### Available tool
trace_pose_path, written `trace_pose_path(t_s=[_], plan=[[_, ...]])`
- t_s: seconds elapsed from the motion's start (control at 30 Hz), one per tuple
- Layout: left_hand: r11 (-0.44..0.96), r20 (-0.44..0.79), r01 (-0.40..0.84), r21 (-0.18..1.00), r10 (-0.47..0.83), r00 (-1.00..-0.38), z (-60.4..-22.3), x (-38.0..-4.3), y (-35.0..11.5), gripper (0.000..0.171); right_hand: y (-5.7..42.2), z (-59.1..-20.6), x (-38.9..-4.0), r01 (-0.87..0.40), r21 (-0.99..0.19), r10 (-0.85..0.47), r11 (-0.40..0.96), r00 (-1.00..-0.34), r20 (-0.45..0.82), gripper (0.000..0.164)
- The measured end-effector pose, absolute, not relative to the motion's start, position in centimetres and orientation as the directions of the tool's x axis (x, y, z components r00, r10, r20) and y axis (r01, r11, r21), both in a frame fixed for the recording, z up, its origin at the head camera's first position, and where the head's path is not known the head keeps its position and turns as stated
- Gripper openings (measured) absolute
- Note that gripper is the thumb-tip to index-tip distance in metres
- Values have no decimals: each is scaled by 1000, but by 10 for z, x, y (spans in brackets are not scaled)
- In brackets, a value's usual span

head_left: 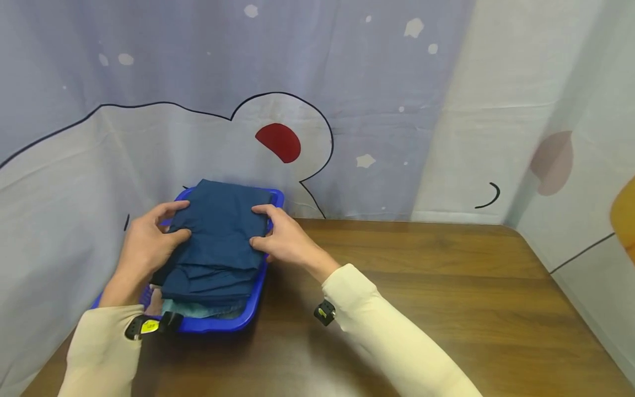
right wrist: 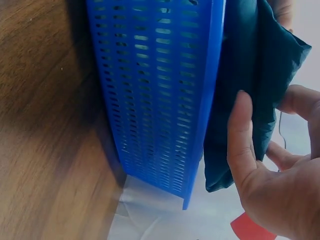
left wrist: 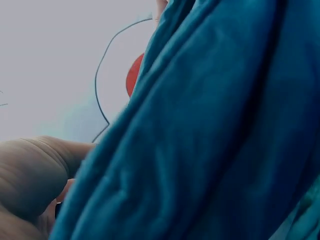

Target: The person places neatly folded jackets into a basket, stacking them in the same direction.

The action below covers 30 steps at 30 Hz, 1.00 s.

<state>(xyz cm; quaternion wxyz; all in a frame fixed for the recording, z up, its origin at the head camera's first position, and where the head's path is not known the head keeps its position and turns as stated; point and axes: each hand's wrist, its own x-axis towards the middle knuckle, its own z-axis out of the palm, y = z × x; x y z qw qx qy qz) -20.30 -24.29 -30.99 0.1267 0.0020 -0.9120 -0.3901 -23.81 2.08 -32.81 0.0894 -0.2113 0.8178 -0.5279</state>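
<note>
A folded dark blue garment (head_left: 220,226) lies on top of a stack of folded clothes in a blue plastic basket (head_left: 213,325). My left hand (head_left: 149,234) holds its left edge, thumb and fingers spread apart along the side. On the opposite edge, my right hand (head_left: 285,237) grips the cloth. In the right wrist view, the right hand (right wrist: 285,185) has digits on both sides of the garment (right wrist: 267,60), above the basket rim. Creased dark blue cloth (left wrist: 200,135) fills most of the left wrist view, hiding most of the left hand's fingers.
Light teal cloth (head_left: 190,309) shows low in the basket, near its front. The basket stands at the left of a brown wooden table (head_left: 421,309). Behind the table hangs a printed curtain (head_left: 367,110), which also runs along both sides.
</note>
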Motion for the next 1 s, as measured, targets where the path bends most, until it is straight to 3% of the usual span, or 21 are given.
trace_pose_path(t_s=[0.27, 0.5, 0.67, 0.83, 1.0], plan=[[728, 218, 71, 682, -110, -970, -318, -206, -251, 60, 11, -332, -241, -299, -847, -475, 440, -878, 63, 67], [777, 208, 66, 625, -85, -974, -323, -207, -257, 59, 7, -335, -242, -408, -717, -506, 566, -858, 89, 66], [799, 173, 56, 598, -61, -983, -325, -208, -259, 60, 6, -336, -241, -412, -664, -503, 624, -862, 63, 65], [861, 132, 71, 503, 5, -991, -324, -210, -261, 63, 8, -336, -240, -436, -607, -512, 664, -857, 56, 67], [909, 112, 68, 412, 24, -993, -319, -209, -253, 68, 19, -340, -241, -432, -650, -516, 625, -854, 71, 65]])
